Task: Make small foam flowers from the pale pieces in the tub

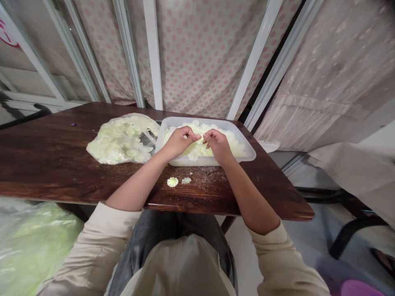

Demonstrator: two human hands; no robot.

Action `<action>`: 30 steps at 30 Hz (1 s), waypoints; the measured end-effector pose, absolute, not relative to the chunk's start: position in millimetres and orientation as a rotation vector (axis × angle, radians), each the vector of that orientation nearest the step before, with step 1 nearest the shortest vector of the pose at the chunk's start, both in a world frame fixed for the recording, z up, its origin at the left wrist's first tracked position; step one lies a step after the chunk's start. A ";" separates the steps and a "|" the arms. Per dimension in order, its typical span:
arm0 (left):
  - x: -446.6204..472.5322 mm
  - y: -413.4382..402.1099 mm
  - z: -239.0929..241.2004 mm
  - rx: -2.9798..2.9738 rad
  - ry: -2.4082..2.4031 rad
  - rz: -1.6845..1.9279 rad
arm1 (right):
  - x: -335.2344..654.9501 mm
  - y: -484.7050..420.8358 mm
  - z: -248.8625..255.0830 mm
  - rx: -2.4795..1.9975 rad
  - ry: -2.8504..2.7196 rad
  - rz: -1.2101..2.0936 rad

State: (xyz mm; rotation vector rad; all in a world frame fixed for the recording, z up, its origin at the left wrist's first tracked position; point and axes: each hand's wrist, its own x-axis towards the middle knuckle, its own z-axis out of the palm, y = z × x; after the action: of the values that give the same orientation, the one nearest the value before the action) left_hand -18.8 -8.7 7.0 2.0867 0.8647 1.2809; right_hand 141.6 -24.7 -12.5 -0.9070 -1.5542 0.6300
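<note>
My left hand (179, 142) and my right hand (217, 144) sit close together above a translucent plastic tub (205, 160). Their fingertips pinch a small pale green piece (200, 140) between them. The tub holds a heap of pale, flower-shaped vegetable slices (222, 139), partly hidden by my hands. Left of the tub lies a transparent plastic bag (120, 139) packed with similar slices. Two loose flower-shaped slices (172, 181) (186, 180) rest on the table just below my left wrist.
The dark wooden table (61, 164) has a corner to the right and scattered white specks near the tub. A white crumpled item (268, 146) lies behind the tub's right end. A large pale green bag (31, 246) sits on the floor at lower left.
</note>
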 end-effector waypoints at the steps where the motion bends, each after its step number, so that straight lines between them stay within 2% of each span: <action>1: -19.0 -7.8 6.5 2.069 0.850 1.313 | 141.7 -24.7 -12.3 -0.909 -1.538 0.639; 7: -21.2 3.1 -0.3 1.918 0.946 1.499 | 143.6 -23.8 -12.3 -0.916 -1.440 0.696; 17: -18.3 -5.9 4.8 2.109 0.818 1.259 | 142.5 -23.7 -13.5 -0.911 -1.484 0.670; 30: -19.2 -7.9 6.6 2.112 0.845 1.276 | 142.7 -23.2 -14.2 -0.898 -1.579 0.616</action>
State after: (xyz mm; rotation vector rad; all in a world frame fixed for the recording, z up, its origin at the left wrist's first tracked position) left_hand -19.2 -7.9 6.6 2.1117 0.8453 1.2756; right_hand 142.7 -23.2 -14.2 -0.8983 -1.5795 0.6161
